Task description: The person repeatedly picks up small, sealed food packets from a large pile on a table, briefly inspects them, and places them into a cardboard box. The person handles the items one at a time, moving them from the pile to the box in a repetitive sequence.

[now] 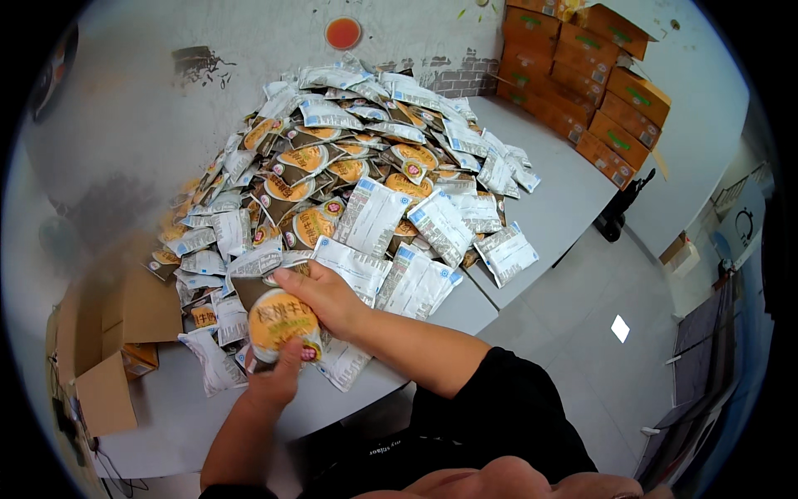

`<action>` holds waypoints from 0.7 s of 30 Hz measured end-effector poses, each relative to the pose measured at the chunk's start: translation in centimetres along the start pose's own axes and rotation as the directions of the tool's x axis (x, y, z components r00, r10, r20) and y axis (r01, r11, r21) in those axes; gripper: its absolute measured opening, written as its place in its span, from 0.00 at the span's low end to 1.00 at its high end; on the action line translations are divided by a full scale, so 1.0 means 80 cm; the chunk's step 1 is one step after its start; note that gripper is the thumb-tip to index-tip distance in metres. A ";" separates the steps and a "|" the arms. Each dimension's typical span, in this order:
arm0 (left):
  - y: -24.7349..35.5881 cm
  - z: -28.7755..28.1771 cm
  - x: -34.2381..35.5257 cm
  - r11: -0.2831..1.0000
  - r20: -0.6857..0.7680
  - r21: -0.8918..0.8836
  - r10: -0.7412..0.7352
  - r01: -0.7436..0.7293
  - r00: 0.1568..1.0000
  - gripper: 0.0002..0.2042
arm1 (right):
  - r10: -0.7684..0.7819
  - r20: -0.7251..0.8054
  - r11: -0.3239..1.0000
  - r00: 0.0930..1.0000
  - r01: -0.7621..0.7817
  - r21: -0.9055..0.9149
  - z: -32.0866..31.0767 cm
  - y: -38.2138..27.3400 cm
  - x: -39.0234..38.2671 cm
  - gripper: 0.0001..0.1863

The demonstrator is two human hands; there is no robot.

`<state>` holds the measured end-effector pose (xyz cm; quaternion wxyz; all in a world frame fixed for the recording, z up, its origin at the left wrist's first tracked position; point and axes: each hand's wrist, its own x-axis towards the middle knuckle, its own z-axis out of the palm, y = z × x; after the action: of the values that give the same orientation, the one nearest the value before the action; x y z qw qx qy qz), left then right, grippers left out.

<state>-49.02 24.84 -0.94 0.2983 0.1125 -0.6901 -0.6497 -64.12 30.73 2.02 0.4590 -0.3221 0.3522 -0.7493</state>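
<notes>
My left hand [276, 378] grips the lower part of a brown pouch with an orange round picture [279, 320], thumb over its front. My right hand [331, 299] holds the same pouch at its upper right, thumb on top. Behind both hands lies a large heap of similar pouches [303, 158], some showing white backs with printed panels [370, 216], others their brown fronts. A white-backed pouch [212, 362] lies just left of my left hand.
The grey table [540, 216] bears the heap. An open cardboard box [150, 295] stands at the left. Stacked orange cartons [623, 108] stand at the back right. A red round dish [342, 33] is near the far edge. Tiled floor [582, 366] shows at the right.
</notes>
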 end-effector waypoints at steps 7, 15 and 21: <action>0.014 0.014 -0.003 0.991 0.075 0.037 0.126 -0.129 0.989 0.15 | 0.127 -0.019 0.980 0.992 -0.123 0.158 0.009 -0.016 -0.001 0.19; 0.022 0.019 0.002 0.985 0.093 0.092 0.136 -0.145 0.986 0.15 | 0.096 -0.009 0.995 0.995 -0.096 -0.038 -0.012 -0.010 0.001 0.23; -0.004 0.007 0.008 0.986 -0.077 -0.064 0.148 -0.153 0.986 0.16 | 0.100 0.067 0.993 0.993 -0.104 0.061 -0.015 -0.004 0.013 0.24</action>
<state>-49.92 24.90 -1.06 0.3749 0.0727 -0.6623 -0.6447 -65.59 30.14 1.80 0.5179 -0.3125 0.3293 -0.7250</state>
